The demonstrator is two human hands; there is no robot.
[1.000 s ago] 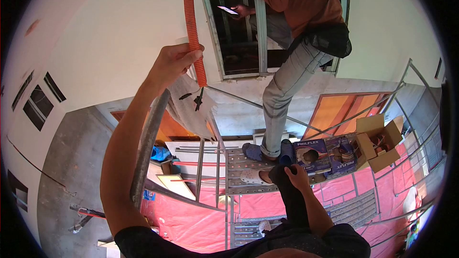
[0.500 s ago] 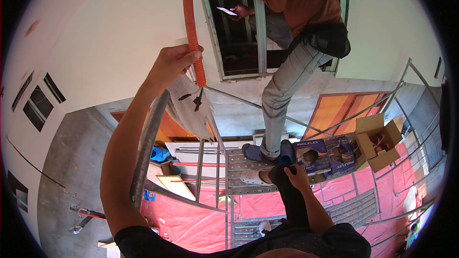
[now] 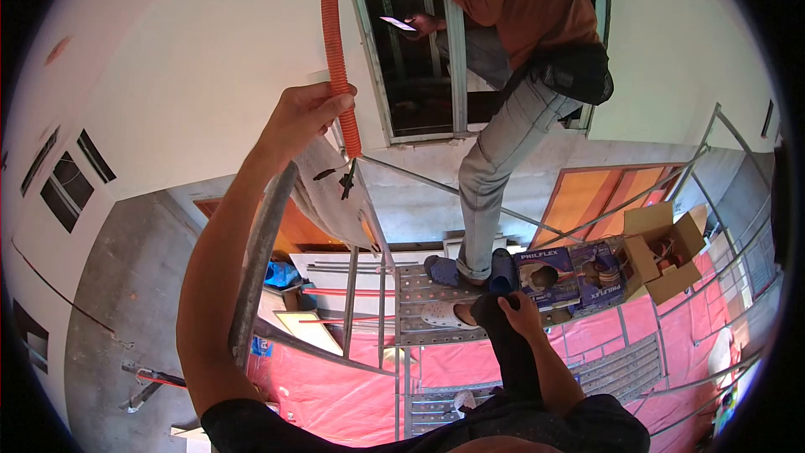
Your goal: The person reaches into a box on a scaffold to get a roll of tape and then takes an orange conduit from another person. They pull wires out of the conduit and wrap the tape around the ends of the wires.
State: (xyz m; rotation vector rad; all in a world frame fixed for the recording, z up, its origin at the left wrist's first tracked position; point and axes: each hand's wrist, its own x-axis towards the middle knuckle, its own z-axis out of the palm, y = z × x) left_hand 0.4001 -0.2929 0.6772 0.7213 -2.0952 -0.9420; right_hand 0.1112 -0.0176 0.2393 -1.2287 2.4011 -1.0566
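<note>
My left hand (image 3: 312, 113), arm raised, is closed round an orange corrugated conduit (image 3: 333, 29) close to its lower end. The conduit runs upward along the wall and out of view. Black wires (image 3: 346, 181) dangle from its bottom opening. My right hand (image 3: 521, 312) rests on my dark-clothed knee (image 3: 503, 331), holding nothing, thumb apart from the fingers; some fingertips are hidden. Just below the conduit, a pale cloth (image 3: 323, 193) hangs by the scaffold pipe (image 3: 262, 260).
Another person (image 3: 537, 17) straddles the window frame (image 3: 457, 59) with a lit phone (image 3: 397, 23). On the perforated scaffold plank (image 3: 415, 331) lie two Philflex boxes (image 3: 549, 277) and an open carton (image 3: 671, 281). Scaffold braces (image 3: 419, 178) cross in front; red sheeting (image 3: 327, 386) lies below.
Almost nothing differs. The black wires and the conduit's lower end have shifted slightly; my left hand keeps its grip and my right hand stays on the knee.
</note>
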